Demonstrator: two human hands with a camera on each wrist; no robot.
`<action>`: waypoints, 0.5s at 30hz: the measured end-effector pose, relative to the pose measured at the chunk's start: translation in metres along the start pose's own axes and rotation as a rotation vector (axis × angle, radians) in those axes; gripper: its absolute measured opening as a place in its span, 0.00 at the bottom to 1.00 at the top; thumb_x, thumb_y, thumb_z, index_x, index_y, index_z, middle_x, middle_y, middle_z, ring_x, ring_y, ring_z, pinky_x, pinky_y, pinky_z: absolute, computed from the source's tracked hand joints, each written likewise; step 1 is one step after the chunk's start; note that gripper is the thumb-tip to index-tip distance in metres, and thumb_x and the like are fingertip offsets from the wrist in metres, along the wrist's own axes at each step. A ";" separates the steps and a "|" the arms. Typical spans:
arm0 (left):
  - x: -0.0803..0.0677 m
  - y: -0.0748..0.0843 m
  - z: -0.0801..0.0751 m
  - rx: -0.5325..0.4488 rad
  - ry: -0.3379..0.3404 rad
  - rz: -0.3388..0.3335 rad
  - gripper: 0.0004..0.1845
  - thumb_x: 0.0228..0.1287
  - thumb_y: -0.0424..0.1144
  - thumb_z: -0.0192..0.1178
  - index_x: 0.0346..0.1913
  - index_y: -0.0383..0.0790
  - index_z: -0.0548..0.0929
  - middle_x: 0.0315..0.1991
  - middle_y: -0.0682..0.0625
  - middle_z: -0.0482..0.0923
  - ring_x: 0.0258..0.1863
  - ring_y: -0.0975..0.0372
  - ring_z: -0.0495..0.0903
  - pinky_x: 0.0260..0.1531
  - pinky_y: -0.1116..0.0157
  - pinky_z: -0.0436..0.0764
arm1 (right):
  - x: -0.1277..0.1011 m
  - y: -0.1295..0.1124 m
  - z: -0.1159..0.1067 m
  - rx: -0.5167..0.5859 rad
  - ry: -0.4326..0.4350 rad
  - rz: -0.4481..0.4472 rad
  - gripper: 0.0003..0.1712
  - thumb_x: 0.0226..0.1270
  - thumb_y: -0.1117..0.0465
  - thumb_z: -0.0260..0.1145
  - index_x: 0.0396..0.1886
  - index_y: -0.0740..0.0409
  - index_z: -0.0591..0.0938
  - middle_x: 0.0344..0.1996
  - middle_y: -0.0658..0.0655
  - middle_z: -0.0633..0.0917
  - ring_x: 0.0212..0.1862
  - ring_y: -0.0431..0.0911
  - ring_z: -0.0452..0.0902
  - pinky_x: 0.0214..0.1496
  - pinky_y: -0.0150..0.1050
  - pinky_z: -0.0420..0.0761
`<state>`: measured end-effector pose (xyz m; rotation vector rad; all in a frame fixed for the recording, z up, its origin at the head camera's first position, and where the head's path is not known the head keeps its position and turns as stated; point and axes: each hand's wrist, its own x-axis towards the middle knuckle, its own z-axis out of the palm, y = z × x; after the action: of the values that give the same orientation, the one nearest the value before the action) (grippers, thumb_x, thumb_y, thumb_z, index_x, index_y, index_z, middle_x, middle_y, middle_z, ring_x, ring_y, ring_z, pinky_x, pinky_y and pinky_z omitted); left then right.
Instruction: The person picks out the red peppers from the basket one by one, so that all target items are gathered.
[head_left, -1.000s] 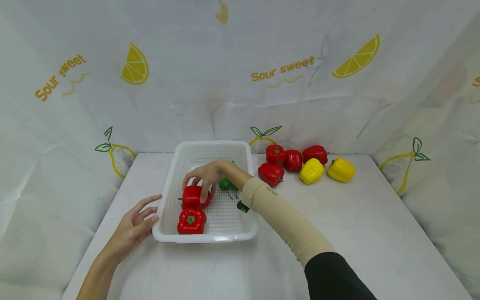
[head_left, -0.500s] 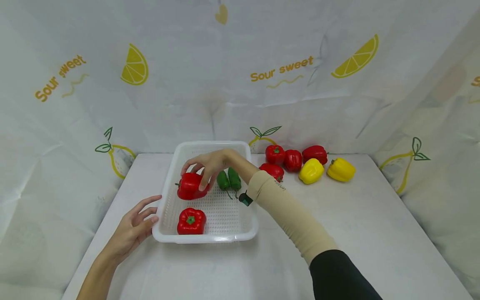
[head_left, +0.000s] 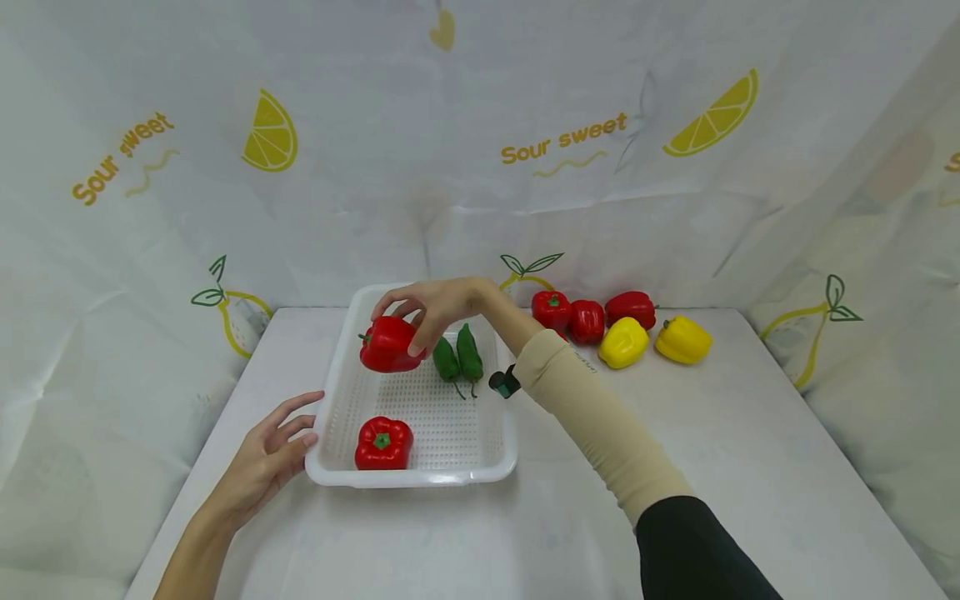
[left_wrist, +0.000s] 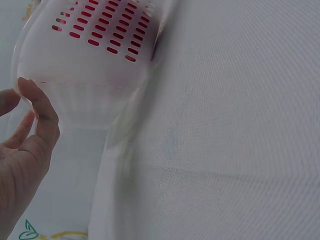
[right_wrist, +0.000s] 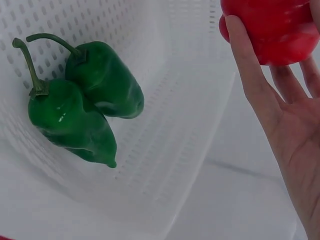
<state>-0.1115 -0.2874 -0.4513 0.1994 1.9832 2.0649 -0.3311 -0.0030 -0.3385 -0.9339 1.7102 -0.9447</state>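
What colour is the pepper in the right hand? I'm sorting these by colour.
Red. The pepper held by the right hand shows best in the head view.

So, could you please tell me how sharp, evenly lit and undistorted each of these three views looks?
Head view: soft even light, faint shadows, wide-angle bowing at the edges, all sharp. Left wrist view: the white perforated plastic basket is washed out and soft, the left hand close and slightly blurred. Right wrist view: crisp, small glare spots on the two green chilli peppers; the right hand holds the red bell pepper, cut off by the frame.
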 end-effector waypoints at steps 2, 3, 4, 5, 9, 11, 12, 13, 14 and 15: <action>0.000 0.000 0.000 -0.001 0.000 -0.001 0.32 0.71 0.30 0.49 0.75 0.46 0.53 0.57 0.47 0.74 0.52 0.62 0.81 0.50 0.61 0.85 | -0.009 -0.004 -0.002 0.008 0.009 -0.026 0.41 0.50 0.67 0.74 0.63 0.42 0.68 0.62 0.53 0.73 0.63 0.56 0.72 0.53 0.52 0.84; 0.000 0.000 0.000 -0.001 -0.001 -0.001 0.32 0.71 0.30 0.49 0.75 0.46 0.53 0.57 0.47 0.74 0.52 0.62 0.81 0.50 0.61 0.85 | -0.013 -0.006 -0.003 0.016 0.013 -0.040 0.41 0.51 0.68 0.73 0.64 0.43 0.68 0.62 0.53 0.73 0.63 0.56 0.72 0.53 0.52 0.84; 0.000 0.000 0.001 -0.002 -0.001 0.000 0.32 0.71 0.30 0.49 0.75 0.46 0.53 0.57 0.47 0.74 0.52 0.62 0.81 0.50 0.61 0.85 | -0.017 -0.007 -0.004 0.024 0.018 -0.053 0.41 0.52 0.68 0.72 0.64 0.45 0.67 0.62 0.54 0.73 0.63 0.57 0.72 0.53 0.52 0.84; 0.000 0.000 0.000 -0.003 -0.002 0.000 0.32 0.71 0.30 0.49 0.75 0.46 0.53 0.56 0.47 0.74 0.52 0.62 0.81 0.50 0.61 0.85 | -0.020 -0.009 -0.005 0.022 0.026 -0.063 0.41 0.52 0.69 0.72 0.65 0.46 0.67 0.63 0.54 0.73 0.63 0.56 0.72 0.53 0.52 0.84; 0.001 0.001 0.001 -0.005 -0.002 0.004 0.32 0.71 0.30 0.49 0.75 0.45 0.52 0.56 0.48 0.74 0.52 0.62 0.81 0.50 0.61 0.85 | -0.037 -0.017 -0.006 -0.004 0.062 -0.098 0.42 0.51 0.69 0.72 0.66 0.48 0.65 0.63 0.55 0.72 0.63 0.55 0.72 0.53 0.51 0.84; 0.001 0.001 0.000 -0.010 -0.006 0.007 0.32 0.71 0.29 0.49 0.75 0.45 0.52 0.56 0.48 0.74 0.52 0.62 0.81 0.50 0.61 0.85 | -0.045 -0.021 -0.006 -0.025 0.082 -0.113 0.43 0.51 0.68 0.72 0.66 0.48 0.65 0.63 0.54 0.73 0.63 0.55 0.71 0.53 0.50 0.84; 0.000 0.001 0.000 -0.012 -0.008 0.009 0.32 0.72 0.29 0.49 0.75 0.45 0.52 0.56 0.48 0.74 0.52 0.62 0.81 0.50 0.61 0.85 | -0.050 -0.022 -0.006 -0.032 0.091 -0.122 0.42 0.51 0.68 0.72 0.66 0.48 0.65 0.63 0.54 0.73 0.64 0.55 0.71 0.53 0.51 0.84; 0.000 0.001 0.000 -0.016 -0.009 0.010 0.32 0.71 0.29 0.49 0.75 0.45 0.52 0.56 0.48 0.74 0.52 0.62 0.81 0.50 0.61 0.85 | -0.053 -0.023 -0.007 -0.035 0.099 -0.131 0.42 0.51 0.68 0.72 0.66 0.48 0.65 0.63 0.54 0.73 0.64 0.55 0.70 0.54 0.51 0.84; 0.000 0.001 0.000 -0.017 -0.011 0.012 0.32 0.71 0.29 0.49 0.75 0.45 0.52 0.56 0.48 0.74 0.52 0.62 0.81 0.50 0.61 0.85 | -0.056 -0.024 -0.008 -0.036 0.105 -0.137 0.42 0.51 0.68 0.72 0.66 0.48 0.65 0.63 0.54 0.73 0.64 0.56 0.70 0.54 0.51 0.84; 0.000 0.001 -0.001 -0.018 -0.011 0.011 0.32 0.71 0.29 0.49 0.75 0.45 0.52 0.56 0.48 0.74 0.52 0.62 0.81 0.50 0.61 0.85 | -0.060 -0.024 -0.009 -0.036 0.110 -0.146 0.42 0.51 0.67 0.72 0.66 0.49 0.65 0.63 0.54 0.72 0.64 0.56 0.70 0.54 0.51 0.84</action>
<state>-0.1120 -0.2879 -0.4508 0.2181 1.9606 2.0833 -0.3192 0.0417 -0.2929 -1.0592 1.7751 -1.0814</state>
